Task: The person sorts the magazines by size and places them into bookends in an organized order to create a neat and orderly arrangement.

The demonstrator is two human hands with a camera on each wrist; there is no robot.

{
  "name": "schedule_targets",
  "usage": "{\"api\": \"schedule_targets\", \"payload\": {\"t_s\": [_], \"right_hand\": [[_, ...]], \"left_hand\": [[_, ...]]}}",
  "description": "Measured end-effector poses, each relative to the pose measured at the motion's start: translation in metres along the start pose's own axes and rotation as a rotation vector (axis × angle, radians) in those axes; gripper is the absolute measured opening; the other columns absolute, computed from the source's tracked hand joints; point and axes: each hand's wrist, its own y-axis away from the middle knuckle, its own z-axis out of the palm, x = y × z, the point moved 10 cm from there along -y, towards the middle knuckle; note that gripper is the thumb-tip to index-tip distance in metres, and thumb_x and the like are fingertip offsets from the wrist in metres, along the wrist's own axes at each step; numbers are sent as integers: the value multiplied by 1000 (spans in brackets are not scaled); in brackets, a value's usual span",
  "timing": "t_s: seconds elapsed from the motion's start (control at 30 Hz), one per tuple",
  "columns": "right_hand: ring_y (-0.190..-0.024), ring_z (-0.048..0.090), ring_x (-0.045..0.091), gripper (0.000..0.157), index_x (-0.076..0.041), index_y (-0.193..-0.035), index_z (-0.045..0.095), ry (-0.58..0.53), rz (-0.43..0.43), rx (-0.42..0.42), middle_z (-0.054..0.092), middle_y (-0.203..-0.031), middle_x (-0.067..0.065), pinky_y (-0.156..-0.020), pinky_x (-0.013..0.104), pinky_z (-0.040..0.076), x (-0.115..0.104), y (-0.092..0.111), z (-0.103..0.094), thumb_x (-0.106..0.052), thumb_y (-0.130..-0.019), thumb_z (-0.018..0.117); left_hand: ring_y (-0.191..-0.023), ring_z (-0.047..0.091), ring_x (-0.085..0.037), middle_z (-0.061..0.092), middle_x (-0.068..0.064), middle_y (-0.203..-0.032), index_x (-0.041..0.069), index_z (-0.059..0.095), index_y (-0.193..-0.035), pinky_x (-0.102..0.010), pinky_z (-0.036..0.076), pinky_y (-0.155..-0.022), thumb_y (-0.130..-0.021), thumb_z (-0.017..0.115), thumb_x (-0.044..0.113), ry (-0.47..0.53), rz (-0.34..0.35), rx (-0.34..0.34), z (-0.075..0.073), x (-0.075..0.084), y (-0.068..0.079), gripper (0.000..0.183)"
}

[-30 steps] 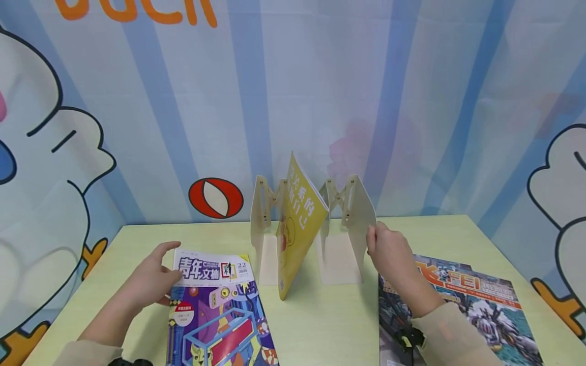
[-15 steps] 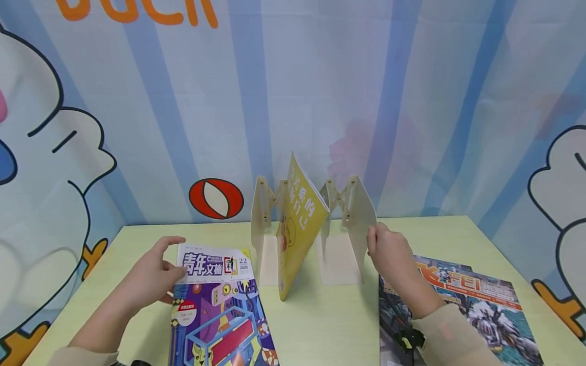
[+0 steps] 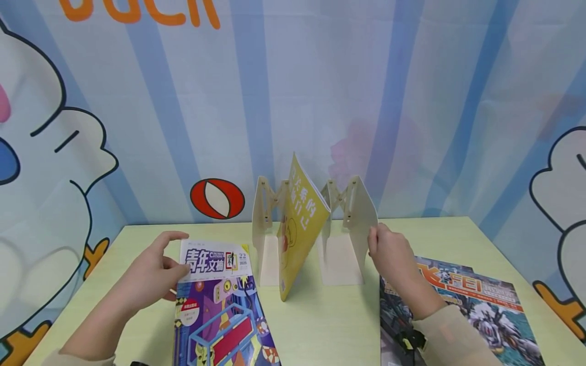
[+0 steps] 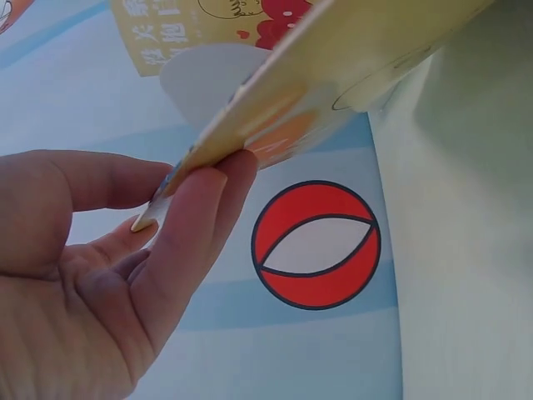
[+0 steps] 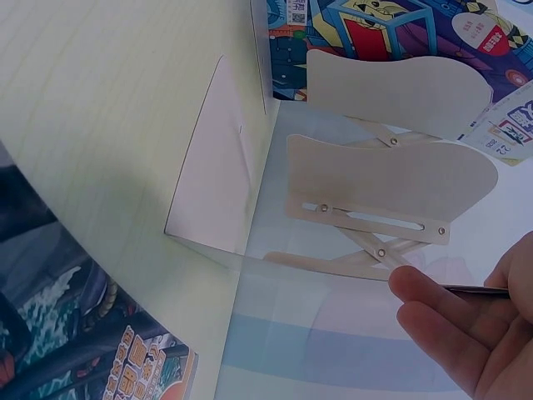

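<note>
My left hand (image 3: pixel 148 279) pinches the upper left edge of a purple magazine (image 3: pixel 224 315) with a white title band. In the left wrist view, the thumb and fingers lie on either side of the magazine's (image 4: pixel 291 108) edge, its pale underside showing. A cream expandable bookend (image 3: pixel 341 259) stands at the table's middle, and my right hand (image 3: pixel 396 254) grips its right end panel. From the right wrist, the bookend's panels (image 5: pixel 391 179) and scissor links show. Between the panels a thin yellow book (image 3: pixel 302 229) stands upright, slanted forward.
Two overlapping magazines (image 3: pixel 494 305) with dark, robot-like cover art lie at the right, partly under my right forearm. The light wooden table (image 3: pixel 320 325) ends at a blue striped curtain (image 3: pixel 311 91) with cartoon ducks.
My left hand has moved a little away from me and to the right, carrying the purple magazine's top edge along. My right hand and the bookend stay in place.
</note>
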Motion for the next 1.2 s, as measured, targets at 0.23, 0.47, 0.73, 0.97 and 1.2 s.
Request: {"api": "schedule_targets", "payload": {"t_s": [0.23,0.47,0.73,0.97,1.2], "right_hand": [[-50,53,14,34,2,-85,55,-4,5,-1,62,-66,11,-42,25,39,0,0,0,-20,-102,35],[-51,55,15,33,1,-83,55,-6,3,13,63,-66,12,-42,25,38,-1,-1,-1,-19,-101,36],[-50,55,15,33,1,-83,55,-4,-5,22,63,-66,12,-42,25,38,-2,-2,0,-19,-101,37],[-51,57,16,32,0,-81,54,1,-17,32,63,-65,12,-41,25,38,-1,-2,0,-19,-101,37],[-50,55,15,32,0,-81,54,-6,0,17,63,-66,12,-42,25,38,0,-1,1,-20,-101,37]], "left_hand": [[-69,62,-20,63,-15,-92,14,20,-147,-33,57,-60,-93,56,16,-4,14,14,-3,9,6,65],[-70,61,-19,63,-14,-91,16,21,-147,-32,57,-60,-92,57,16,-28,25,29,-4,19,13,65],[-72,59,-20,62,-13,-89,16,23,-147,-31,57,-59,-92,58,16,-46,42,42,-5,30,18,65],[-72,59,-20,62,-13,-90,17,23,-147,-31,57,-59,-92,58,17,-45,51,51,-7,37,23,66],[-73,59,-20,62,-14,-92,18,23,-147,-31,57,-59,-91,59,15,-41,52,65,-7,42,27,66]]}}
